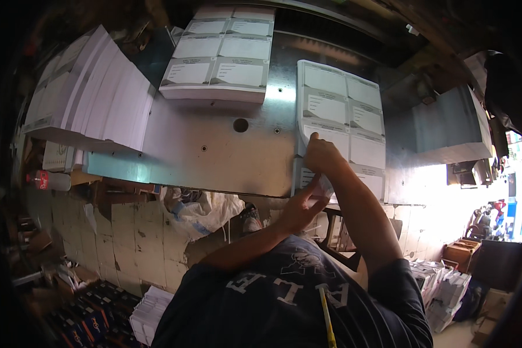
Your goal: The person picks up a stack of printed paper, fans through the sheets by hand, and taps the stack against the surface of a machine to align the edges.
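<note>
A low pile of printed sheets (pixel 337 100), each laid out in a grid of white label-like panels with grey borders, lies on the metal table in front of me. My right hand (pixel 322 154) is closed at the pile's left edge, where the top sheet's edge curls up between thumb and fingers. Just nearer to me, my left hand (pixel 303 207) is at the pile's near left corner. Its thumb and fingers are spread apart against the paper, and some fingertips are hidden by the right forearm.
A tall paper stack (pixel 93 93) stands at the table's left, another printed stack (pixel 214 58) at the back, and a third stack (pixel 452 127) at the right. The metal table (pixel 226 168) has small holes. Below are a white sack (pixel 206 214), a plastic bottle (pixel 47 180) and paper bundles (pixel 441 284).
</note>
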The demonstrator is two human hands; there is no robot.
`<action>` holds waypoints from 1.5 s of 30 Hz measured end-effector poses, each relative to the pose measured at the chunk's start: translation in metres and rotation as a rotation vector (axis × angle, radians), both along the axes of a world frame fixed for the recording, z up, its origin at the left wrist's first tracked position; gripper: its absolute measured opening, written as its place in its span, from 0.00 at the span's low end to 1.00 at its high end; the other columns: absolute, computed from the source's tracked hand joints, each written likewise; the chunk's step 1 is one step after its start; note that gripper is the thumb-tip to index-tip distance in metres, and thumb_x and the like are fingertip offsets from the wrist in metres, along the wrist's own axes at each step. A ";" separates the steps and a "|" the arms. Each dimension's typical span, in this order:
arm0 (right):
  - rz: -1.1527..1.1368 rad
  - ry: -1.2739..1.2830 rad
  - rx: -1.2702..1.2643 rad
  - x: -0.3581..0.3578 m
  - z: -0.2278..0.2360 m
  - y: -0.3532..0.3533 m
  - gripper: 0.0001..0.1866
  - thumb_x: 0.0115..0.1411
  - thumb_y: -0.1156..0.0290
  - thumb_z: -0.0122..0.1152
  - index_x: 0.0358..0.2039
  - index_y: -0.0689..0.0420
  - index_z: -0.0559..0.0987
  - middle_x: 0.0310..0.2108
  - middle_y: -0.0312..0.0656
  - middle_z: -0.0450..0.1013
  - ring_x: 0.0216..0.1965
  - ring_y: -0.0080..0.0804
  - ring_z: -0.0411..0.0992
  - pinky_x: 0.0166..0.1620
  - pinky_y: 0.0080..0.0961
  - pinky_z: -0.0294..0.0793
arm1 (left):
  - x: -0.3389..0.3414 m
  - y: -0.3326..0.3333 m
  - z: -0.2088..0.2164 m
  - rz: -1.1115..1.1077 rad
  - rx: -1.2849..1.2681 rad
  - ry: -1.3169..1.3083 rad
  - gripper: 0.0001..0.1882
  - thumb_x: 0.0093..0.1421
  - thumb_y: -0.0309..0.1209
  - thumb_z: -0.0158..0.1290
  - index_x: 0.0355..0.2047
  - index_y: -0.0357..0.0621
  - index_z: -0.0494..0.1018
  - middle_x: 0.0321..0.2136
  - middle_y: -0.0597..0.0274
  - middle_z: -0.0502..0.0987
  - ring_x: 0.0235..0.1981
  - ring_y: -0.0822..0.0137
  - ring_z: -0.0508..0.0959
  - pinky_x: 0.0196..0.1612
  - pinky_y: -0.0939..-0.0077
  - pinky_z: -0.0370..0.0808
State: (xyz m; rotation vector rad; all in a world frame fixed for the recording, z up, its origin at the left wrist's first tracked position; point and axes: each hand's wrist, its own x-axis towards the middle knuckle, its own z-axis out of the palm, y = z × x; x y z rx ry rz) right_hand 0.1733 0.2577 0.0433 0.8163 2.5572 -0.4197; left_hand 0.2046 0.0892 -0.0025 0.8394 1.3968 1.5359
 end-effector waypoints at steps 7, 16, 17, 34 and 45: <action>0.000 0.272 0.135 0.029 0.068 0.030 0.19 0.53 0.70 0.51 0.45 0.64 0.68 0.37 0.63 0.74 0.43 0.60 0.73 0.48 0.46 0.72 | 0.003 0.001 -0.012 0.116 0.012 -0.173 0.33 0.68 0.45 0.43 0.63 0.36 0.50 0.60 0.43 0.61 0.62 0.57 0.62 0.62 0.67 0.58; -0.255 0.393 0.200 0.125 0.240 0.059 0.24 0.52 0.71 0.59 0.51 0.62 0.73 0.43 0.54 0.75 0.46 0.47 0.74 0.50 0.35 0.69 | 0.002 0.025 -0.014 0.127 -0.115 -0.071 0.31 0.64 0.46 0.49 0.58 0.34 0.60 0.54 0.43 0.68 0.54 0.55 0.70 0.54 0.68 0.67; -0.269 0.425 0.200 0.136 0.256 0.054 0.25 0.52 0.71 0.58 0.51 0.62 0.73 0.43 0.54 0.75 0.46 0.45 0.74 0.50 0.34 0.69 | 0.003 0.036 -0.010 0.089 -0.086 -0.088 0.31 0.64 0.47 0.49 0.58 0.34 0.61 0.54 0.44 0.68 0.54 0.55 0.70 0.54 0.68 0.67; -0.641 0.849 -0.005 0.397 0.304 0.043 0.26 0.56 0.73 0.63 0.54 0.65 0.70 0.44 0.39 0.73 0.46 0.25 0.69 0.51 0.24 0.68 | 0.030 0.222 0.100 -0.142 0.605 -0.862 0.33 0.61 0.35 0.54 0.62 0.38 0.55 0.60 0.54 0.63 0.60 0.56 0.64 0.62 0.59 0.63; -0.771 0.982 1.231 0.475 0.183 0.046 0.43 0.48 0.64 0.74 0.60 0.62 0.60 0.57 0.51 0.63 0.54 0.39 0.66 0.55 0.35 0.67 | 0.022 0.237 0.398 -0.285 0.810 0.633 0.18 0.57 0.39 0.59 0.43 0.41 0.76 0.35 0.61 0.80 0.34 0.71 0.79 0.40 0.77 0.75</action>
